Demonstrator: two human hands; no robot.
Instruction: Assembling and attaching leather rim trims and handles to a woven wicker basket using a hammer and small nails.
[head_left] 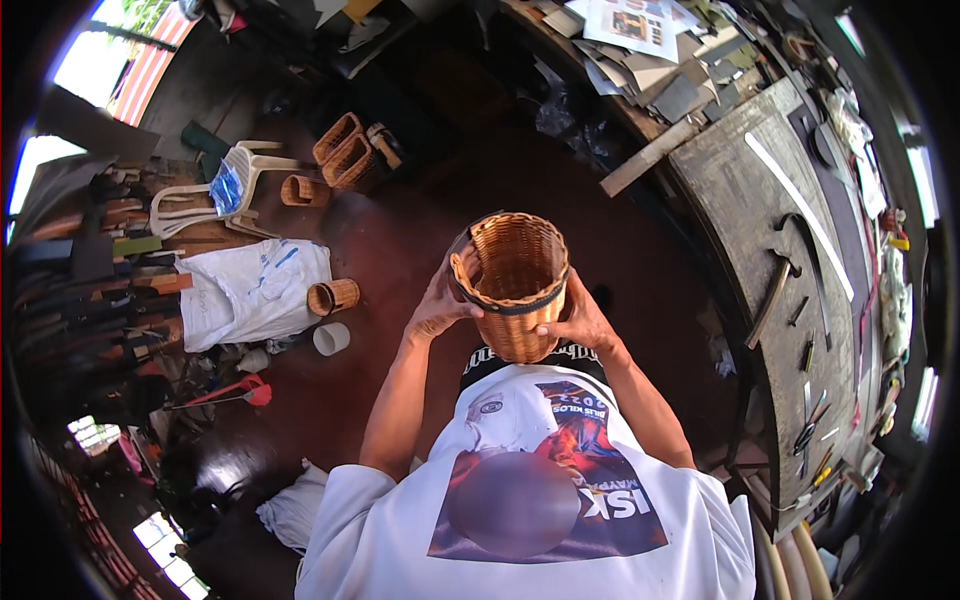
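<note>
A round woven wicker basket [515, 325] is held up in front of my body, its mouth tilted so that I see into it. A dark strip runs around it just below the braided rim. My left hand [443, 300] grips the basket's left side, with the thumb on the front and the fingers behind. On the other side, my right hand [582, 318] is closed on the wall, its thumb pressed below the dark strip. The fingers behind the basket are partly hidden.
At right stands a workbench [720, 170] with a hammer [772, 295], scissors [804, 436] and a white strip [800, 215]. To the left are a plastic chair [240, 170], a white sack [255, 290], a small wicker basket [333, 296] and a white cup-like container [331, 339]. A two-part wicker basket [345, 155] sits farther off.
</note>
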